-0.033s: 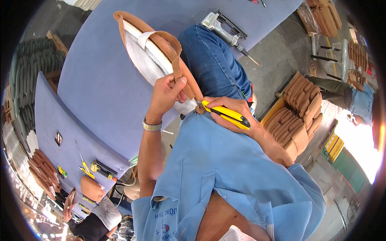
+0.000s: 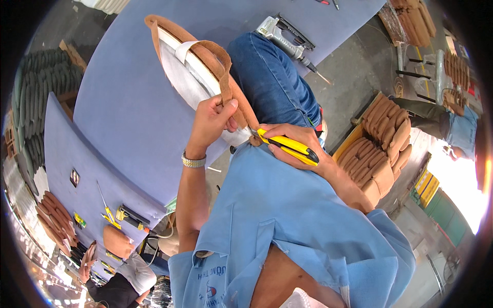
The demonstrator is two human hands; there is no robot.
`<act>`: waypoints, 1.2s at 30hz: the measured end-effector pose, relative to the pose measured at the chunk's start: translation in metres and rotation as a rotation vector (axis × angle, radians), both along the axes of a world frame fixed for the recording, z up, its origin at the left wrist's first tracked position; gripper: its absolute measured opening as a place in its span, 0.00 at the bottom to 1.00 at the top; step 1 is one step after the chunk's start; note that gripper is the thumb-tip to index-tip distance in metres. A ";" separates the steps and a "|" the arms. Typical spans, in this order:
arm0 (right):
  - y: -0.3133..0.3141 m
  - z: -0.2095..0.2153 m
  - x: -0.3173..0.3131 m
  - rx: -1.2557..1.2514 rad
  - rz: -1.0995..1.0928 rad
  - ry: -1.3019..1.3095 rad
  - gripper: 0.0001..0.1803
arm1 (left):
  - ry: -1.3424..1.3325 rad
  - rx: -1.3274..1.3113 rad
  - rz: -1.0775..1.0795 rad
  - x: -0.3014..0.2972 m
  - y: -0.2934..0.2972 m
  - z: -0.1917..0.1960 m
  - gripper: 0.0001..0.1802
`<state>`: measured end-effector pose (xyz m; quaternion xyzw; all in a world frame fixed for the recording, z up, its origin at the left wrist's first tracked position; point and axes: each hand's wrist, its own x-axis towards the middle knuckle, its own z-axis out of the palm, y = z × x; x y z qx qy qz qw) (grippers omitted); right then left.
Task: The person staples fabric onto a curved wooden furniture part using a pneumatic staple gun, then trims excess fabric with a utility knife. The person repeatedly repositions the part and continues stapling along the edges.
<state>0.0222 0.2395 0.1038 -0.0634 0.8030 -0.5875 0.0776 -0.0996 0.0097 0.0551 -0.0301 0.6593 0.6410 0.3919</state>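
Left hand [image 2: 211, 120] pinching brown strip [image 2: 222, 72], right hand [image 2: 295, 146] gripping knife [image 2: 287, 145]

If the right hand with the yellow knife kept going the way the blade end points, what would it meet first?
The right hand aims the yellow utility knife up-left. First in line is the brown fabric strip pinched by the left hand, then likely that hand's fingers; depth is unclear.

Knife blade [image 2: 253, 134] hidden behind leather strip [image 2: 226, 77]
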 end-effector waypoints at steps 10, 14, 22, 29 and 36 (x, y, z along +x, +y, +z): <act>0.090 -0.004 -0.126 0.404 -0.417 0.138 0.11 | 0.326 -0.148 0.077 0.021 -0.014 0.015 0.08; 0.156 -0.072 -0.202 1.113 -0.251 -0.255 0.20 | 0.687 -0.373 -0.003 0.022 -0.015 0.027 0.05; 0.162 -0.093 -0.246 0.610 -0.271 0.031 0.26 | 0.734 -0.374 0.272 0.036 -0.018 0.060 0.07; -0.020 -0.035 -0.236 0.247 0.074 0.028 0.26 | 0.872 -0.343 0.239 0.031 0.006 0.063 0.07; -0.032 -0.063 -0.211 0.113 0.247 -0.052 0.07 | 0.781 -0.410 0.530 0.040 0.017 0.000 0.06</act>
